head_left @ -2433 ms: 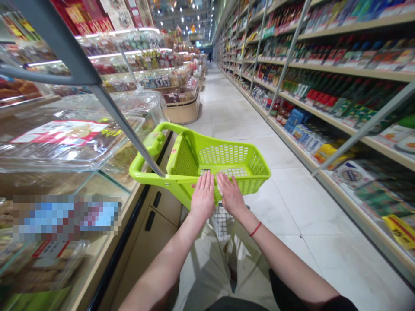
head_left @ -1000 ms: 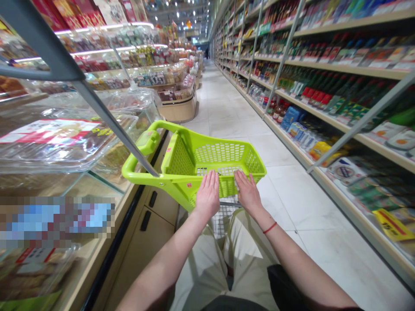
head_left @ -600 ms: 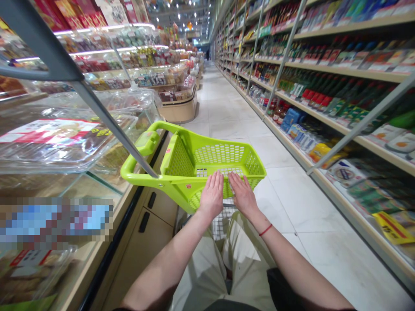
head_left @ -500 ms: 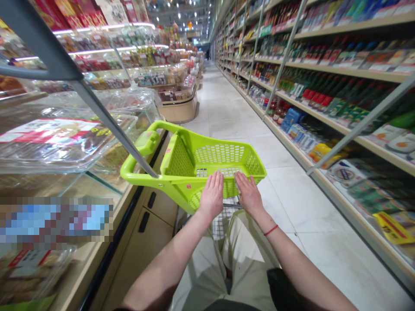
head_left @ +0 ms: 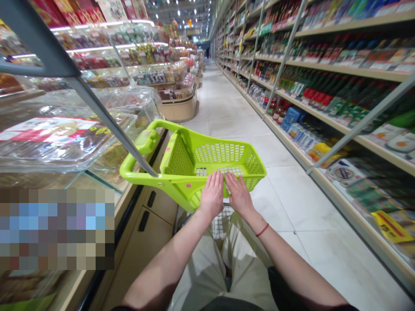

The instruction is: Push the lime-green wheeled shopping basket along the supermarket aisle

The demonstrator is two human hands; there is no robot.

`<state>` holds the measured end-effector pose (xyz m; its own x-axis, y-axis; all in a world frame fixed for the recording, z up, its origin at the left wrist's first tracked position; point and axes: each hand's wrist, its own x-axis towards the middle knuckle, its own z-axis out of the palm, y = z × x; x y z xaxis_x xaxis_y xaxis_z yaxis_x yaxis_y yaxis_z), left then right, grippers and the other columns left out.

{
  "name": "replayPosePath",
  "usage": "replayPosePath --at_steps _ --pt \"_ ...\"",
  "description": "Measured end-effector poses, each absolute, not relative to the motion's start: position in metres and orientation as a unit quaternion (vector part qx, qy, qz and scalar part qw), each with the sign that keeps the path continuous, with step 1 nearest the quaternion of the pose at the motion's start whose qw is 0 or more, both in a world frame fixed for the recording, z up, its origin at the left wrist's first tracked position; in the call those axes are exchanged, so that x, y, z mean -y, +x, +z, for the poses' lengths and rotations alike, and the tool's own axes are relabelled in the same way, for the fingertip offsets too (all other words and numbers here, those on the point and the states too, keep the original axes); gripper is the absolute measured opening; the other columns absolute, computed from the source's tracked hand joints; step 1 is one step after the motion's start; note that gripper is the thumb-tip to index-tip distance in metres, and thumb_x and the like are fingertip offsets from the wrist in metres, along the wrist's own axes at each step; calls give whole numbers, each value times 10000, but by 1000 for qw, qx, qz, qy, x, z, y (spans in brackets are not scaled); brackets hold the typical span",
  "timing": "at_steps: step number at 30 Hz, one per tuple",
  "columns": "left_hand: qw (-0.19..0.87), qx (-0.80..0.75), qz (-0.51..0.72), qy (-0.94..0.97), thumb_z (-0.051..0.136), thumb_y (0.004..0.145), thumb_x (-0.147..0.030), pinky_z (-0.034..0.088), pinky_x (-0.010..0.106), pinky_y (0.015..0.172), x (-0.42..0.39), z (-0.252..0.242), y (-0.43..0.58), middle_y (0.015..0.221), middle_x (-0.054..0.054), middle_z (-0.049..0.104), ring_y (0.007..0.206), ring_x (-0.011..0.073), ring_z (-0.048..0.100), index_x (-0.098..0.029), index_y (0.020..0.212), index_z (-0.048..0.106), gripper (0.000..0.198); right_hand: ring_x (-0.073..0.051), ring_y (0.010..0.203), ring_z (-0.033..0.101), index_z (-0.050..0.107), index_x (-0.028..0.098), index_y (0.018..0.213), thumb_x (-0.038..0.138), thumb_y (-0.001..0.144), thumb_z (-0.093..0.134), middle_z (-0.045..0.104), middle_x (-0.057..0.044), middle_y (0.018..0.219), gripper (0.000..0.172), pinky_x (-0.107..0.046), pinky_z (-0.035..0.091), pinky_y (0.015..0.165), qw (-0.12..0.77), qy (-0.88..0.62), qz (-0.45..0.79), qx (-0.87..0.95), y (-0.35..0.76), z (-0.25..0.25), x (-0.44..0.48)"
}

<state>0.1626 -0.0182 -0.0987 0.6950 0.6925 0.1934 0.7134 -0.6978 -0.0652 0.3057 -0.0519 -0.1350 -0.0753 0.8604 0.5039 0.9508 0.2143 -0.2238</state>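
Note:
A lime-green shopping cart [head_left: 180,147] with a perforated basket stands sideways in front of me, its handle to the left. The part of the basket that shows holds no goods. My left hand [head_left: 212,194] lies at the near side of the basket, fingers stretched out and close together over the rim. Just to its right, my right hand [head_left: 239,193] is at the same rim, its fingers straight and slightly apart. Neither hand is wrapped round anything. A red string bracelet [head_left: 262,230] circles my right wrist.
Shelves of bottles and packs [head_left: 324,99] run along the right. On the left, a display counter [head_left: 129,203] carries clear-lidded food trays [head_left: 65,142], close to the cart's handle. A grey pole [head_left: 103,112] crosses the upper left. A tiled aisle [head_left: 223,99] stretches ahead.
My right hand has slid left along the basket's rim, closer to my left hand. My left hand and the cart have hardly moved.

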Motion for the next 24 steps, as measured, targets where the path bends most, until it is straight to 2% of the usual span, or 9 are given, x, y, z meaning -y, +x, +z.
replayPosePath --at_steps 7,13,19,24 --pt "67 387 -81 -916 478 712 -131 119 464 1250 18 -98 162 1617 231 198 1527 293 78 47 1509 190 866 -226 1432 388 311 117 1529 -26 788 381 461 -152 1512 757 -524 280 1194 260 -648 -106 708 344 -143 61" --pt "54 390 -80 -916 491 688 -140 110 460 1253 17 -100 162 1618 230 197 1526 301 85 47 1510 189 896 -246 1410 421 352 93 1501 -25 773 404 505 -167 1475 740 -525 297 1184 254 -689 -139 664 378 -152 69" --pt "56 390 -89 -915 479 693 -137 119 463 1253 17 -102 162 1622 216 199 1529 285 76 34 1517 173 895 -251 1438 375 363 55 1488 -30 758 390 474 -188 1494 736 -530 277 1193 265 -689 -118 664 352 -149 63" --pt "55 389 -74 -916 493 683 -140 114 467 1253 19 -97 162 1620 231 188 1526 305 83 53 1510 187 903 -232 1446 363 335 97 1518 -22 789 354 471 -162 1503 739 -522 264 1199 282 -640 -106 707 320 -145 58"
